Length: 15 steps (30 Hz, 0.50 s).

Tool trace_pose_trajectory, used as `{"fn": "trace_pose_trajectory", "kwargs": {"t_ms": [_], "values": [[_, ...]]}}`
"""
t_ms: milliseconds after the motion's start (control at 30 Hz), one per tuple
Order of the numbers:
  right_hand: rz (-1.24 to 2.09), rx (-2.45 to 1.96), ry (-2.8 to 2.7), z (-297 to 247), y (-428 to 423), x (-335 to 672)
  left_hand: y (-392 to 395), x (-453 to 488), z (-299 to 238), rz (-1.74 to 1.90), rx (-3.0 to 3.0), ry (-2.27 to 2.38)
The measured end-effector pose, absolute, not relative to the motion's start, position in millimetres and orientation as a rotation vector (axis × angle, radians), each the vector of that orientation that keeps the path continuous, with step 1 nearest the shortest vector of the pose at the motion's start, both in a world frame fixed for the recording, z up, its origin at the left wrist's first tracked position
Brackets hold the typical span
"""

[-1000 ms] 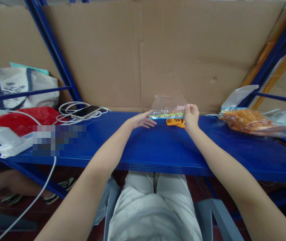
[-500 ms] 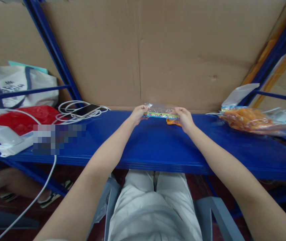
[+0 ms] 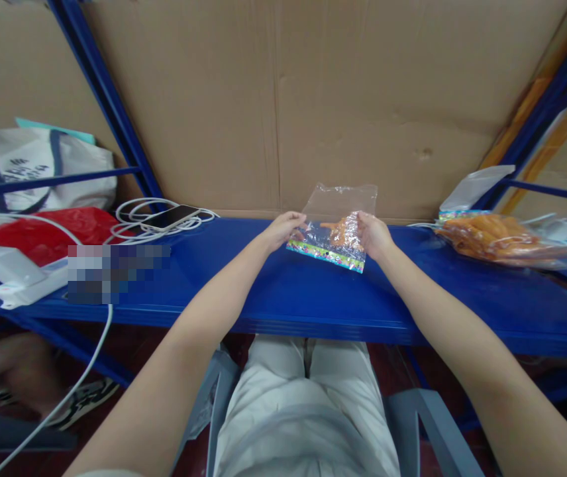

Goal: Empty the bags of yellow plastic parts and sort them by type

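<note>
A clear plastic bag [image 3: 327, 201] with a colourful printed strip along its near edge is spread between my hands, tilted over the blue shelf. My right hand [image 3: 375, 236] pinches its right edge. At the left edge, the curled fingers of my left hand [image 3: 285, 230] hold the bag loosely, thumb and fingertips against the film. Through the plastic shows a crumpled orange item [image 3: 344, 232], close to my right fingertips. Whether it lies inside the bag or behind it, I cannot tell.
On the right lies a clear bag of orange items [image 3: 492, 237]. To the left are a phone [image 3: 170, 217] on coiled white cable, a red bag [image 3: 82, 225], a power strip [image 3: 30, 288] and a canvas tote [image 3: 82, 175]. Cardboard [image 3: 189, 99] stands behind the blue shelf [image 3: 303, 301].
The bag was held nearly edge-on; now it is opened out flat, its printed strip lower and nearer me. The orange item now shows through the film rather than below the bag.
</note>
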State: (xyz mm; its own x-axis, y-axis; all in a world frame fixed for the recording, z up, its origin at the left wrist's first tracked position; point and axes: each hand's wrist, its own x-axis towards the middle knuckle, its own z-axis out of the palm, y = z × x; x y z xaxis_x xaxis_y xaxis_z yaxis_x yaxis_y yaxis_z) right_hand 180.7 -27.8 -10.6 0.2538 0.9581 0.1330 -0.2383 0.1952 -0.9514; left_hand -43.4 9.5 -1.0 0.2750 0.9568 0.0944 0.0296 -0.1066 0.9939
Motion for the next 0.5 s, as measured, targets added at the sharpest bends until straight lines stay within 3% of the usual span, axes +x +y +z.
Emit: {"fn": "trace_pose_trajectory", "kwargs": {"t_ms": [167, 500], "values": [[1.061, -1.015, -0.867, -6.9, -36.2, 171.9, 10.7, -40.0, -3.5, 1.281, 1.382, 0.956], [1.03, -1.009, -0.843, -11.6, -29.0, 175.1, 8.2, -33.6, -2.1, 1.287, 1.486, 0.979]]}}
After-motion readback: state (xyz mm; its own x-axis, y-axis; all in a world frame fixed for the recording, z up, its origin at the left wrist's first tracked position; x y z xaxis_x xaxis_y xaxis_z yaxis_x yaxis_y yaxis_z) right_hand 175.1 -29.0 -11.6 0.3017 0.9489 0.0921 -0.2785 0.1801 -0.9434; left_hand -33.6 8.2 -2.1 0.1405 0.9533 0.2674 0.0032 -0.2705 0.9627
